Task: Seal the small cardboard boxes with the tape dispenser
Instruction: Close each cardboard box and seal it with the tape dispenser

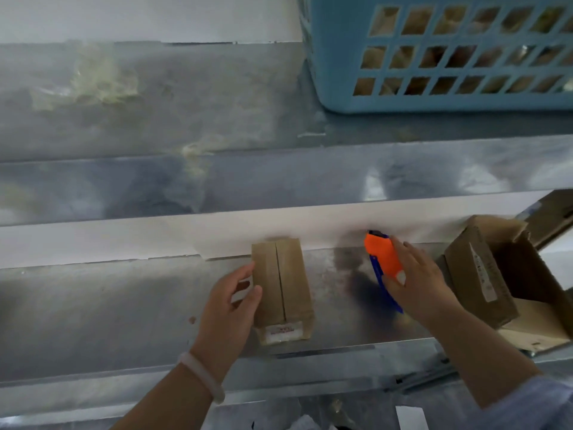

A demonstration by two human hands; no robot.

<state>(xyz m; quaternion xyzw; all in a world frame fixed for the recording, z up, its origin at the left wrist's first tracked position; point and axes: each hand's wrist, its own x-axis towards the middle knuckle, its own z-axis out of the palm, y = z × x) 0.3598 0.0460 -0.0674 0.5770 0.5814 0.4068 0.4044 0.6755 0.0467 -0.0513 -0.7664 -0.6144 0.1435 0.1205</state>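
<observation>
A small brown cardboard box point(283, 290) lies on the metal shelf point(124, 311), its two top flaps folded shut with a dark seam down the middle and a white label on its near end. My left hand point(231, 308) rests against the box's left side, fingers curled and loosely apart. My right hand point(418, 280) grips an orange and blue tape dispenser point(383, 259) just right of the box, held above the shelf and apart from the box.
A larger open cardboard box point(508, 274) lies tipped at the right end of the shelf. A blue plastic basket point(440, 57) stands on the upper shelf at the top right. A white wall strip runs behind the small box.
</observation>
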